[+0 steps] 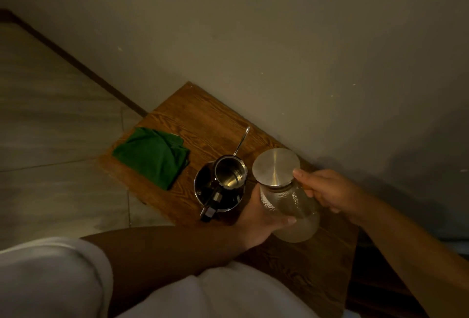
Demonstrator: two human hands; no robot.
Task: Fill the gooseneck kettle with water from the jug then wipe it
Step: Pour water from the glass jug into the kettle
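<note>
A steel gooseneck kettle (223,183) stands open-topped on the wooden table (193,120), its thin spout pointing away toward the wall. Just right of it, a glass jug (291,206) with a round metal lid holds water and is tilted toward the kettle. My left hand (256,224) cups the jug's body from below. My right hand (327,188) grips the jug's handle on its right side. A folded green cloth (152,156) lies on the table's left part, apart from the kettle.
The small wooden table stands against a plain wall (279,38). Tiled floor (50,114) lies beyond the table's left edge. A white sleeve (50,279) and white clothing fill the bottom of the view.
</note>
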